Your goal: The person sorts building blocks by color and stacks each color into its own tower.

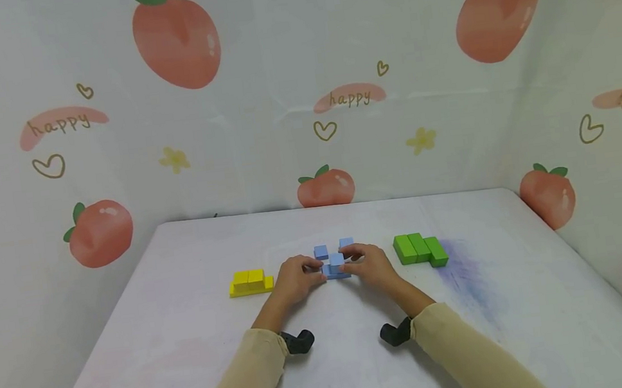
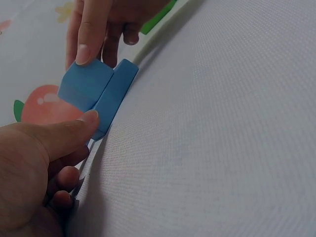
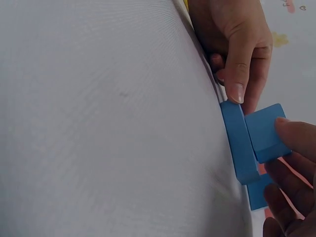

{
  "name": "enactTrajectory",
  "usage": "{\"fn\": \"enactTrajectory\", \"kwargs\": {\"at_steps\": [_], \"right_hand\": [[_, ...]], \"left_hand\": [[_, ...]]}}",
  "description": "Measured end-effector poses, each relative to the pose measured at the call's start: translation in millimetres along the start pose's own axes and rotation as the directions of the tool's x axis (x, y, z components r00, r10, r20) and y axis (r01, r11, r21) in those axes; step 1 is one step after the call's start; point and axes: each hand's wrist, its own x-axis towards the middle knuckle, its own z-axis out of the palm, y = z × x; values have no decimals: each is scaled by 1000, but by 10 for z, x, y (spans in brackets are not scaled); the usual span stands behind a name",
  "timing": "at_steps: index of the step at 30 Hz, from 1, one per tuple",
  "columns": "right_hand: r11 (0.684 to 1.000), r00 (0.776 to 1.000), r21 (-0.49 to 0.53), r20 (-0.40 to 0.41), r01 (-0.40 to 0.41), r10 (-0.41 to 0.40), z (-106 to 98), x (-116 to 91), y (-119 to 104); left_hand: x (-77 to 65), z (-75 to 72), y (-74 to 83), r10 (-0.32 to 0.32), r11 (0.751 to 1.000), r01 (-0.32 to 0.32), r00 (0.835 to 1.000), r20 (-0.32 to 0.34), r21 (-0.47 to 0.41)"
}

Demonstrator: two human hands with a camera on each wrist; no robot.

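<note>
My left hand (image 1: 297,280) holds the left end of a long flat blue block (image 2: 116,98) lying on the table, its thumb along the near side. From the other side my right hand (image 1: 371,265) pinches a blue cube (image 3: 268,132) between thumb and fingers. The cube sits tilted against the top of the long block in both wrist views. Just behind them on the table are two loose blue blocks, one on the left (image 1: 321,252) and another on the right (image 1: 346,241), the latter partly behind the right hand.
Left of the hands stands a yellow block stack (image 1: 249,282), two cubes on a long base. Several green blocks (image 1: 419,250) lie side by side to the right. A white cloth with fruit prints (image 1: 256,129) hangs behind the white table (image 1: 177,340).
</note>
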Motion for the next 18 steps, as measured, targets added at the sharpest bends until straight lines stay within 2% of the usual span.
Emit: {"fn": "enactTrajectory", "kwargs": {"at_steps": [18], "right_hand": [[1000,1000,9,18,-15,15,-14,26,1]], "left_hand": [[12,-5,5,-9,1000,9,1000,0,7]]}}
